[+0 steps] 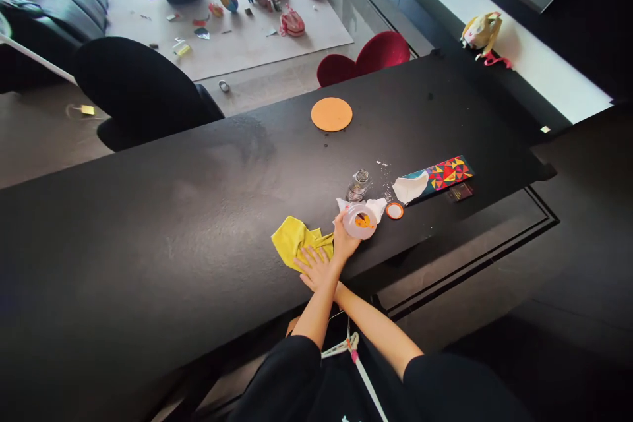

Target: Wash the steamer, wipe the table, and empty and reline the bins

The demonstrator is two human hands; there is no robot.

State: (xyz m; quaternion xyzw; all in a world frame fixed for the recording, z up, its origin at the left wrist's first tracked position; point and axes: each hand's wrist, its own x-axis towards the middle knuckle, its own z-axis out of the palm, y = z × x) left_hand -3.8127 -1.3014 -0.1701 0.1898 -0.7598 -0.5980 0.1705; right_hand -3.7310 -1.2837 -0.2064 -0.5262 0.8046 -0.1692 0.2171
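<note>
My forearms cross, the left one over the right. My left hand [347, 241] grips a translucent round plastic container [352, 229] with something orange in its middle, held over the table [198, 224]. Lying on a crumpled yellow cloth [291, 237] is my right hand [315, 268], its fingers spread flat. Just beyond the container stands a small glass jar [357, 186]. White crumpled paper [378, 207] shows around the container, partly hidden by it. To its right lies a round lid [394, 211] with an orange rim.
A colourful patterned box [450, 173] with a torn white piece [411, 187] lies to the right, near a small dark packet [461, 192]. White crumbs [387, 186] are scattered nearby. An orange round mat [331, 114] lies farther back. Black [143, 92] and red [380, 56] chairs line the far edge.
</note>
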